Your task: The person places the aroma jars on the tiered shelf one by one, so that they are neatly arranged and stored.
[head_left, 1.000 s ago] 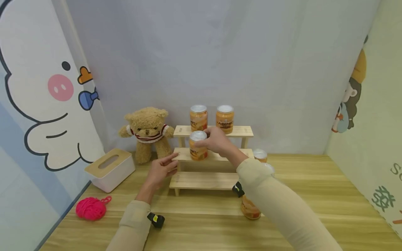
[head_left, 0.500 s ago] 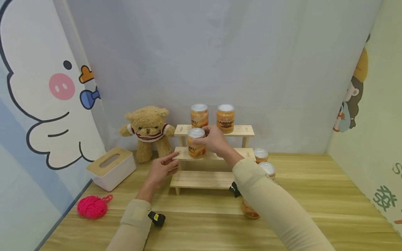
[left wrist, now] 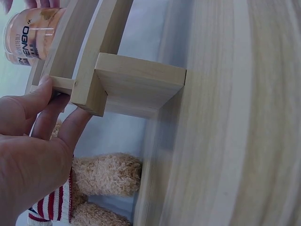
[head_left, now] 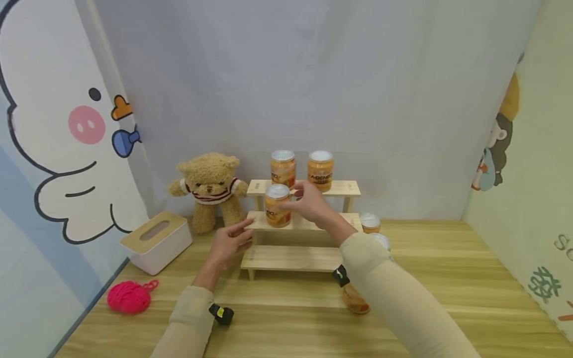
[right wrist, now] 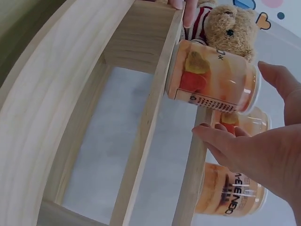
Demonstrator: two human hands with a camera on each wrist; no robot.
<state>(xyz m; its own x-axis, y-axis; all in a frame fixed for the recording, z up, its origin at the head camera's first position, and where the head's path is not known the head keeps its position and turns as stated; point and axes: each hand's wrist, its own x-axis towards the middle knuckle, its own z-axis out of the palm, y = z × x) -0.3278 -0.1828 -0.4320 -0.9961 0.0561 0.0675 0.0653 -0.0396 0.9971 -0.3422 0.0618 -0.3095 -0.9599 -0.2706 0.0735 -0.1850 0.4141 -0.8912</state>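
Observation:
A jar of orange fruit with a silver lid (head_left: 277,206) stands upright near the left end of the middle tier of the wooden step shelf (head_left: 322,221). My right hand (head_left: 311,204) is just right of that jar, thumb and fingers spread. The right wrist view shows a gap between those fingertips (right wrist: 202,132) and the jar (right wrist: 214,77). My left hand (head_left: 228,243) holds the left end of the middle tier. In the left wrist view its thumb and fingers (left wrist: 77,125) lie on either side of the plank's end.
Two more jars, one left (head_left: 283,169) and one right (head_left: 320,171), stand on the top tier. Several jars, one in front (head_left: 355,301), sit right of the shelf, partly behind my sleeve. A teddy bear (head_left: 210,191), tissue box (head_left: 156,243) and pink yarn ball (head_left: 130,297) lie left.
The jar on the middle tier has shifted slightly left. My right hand has let go of it and its fingers have spread. My left hand has stayed at the shelf's end.

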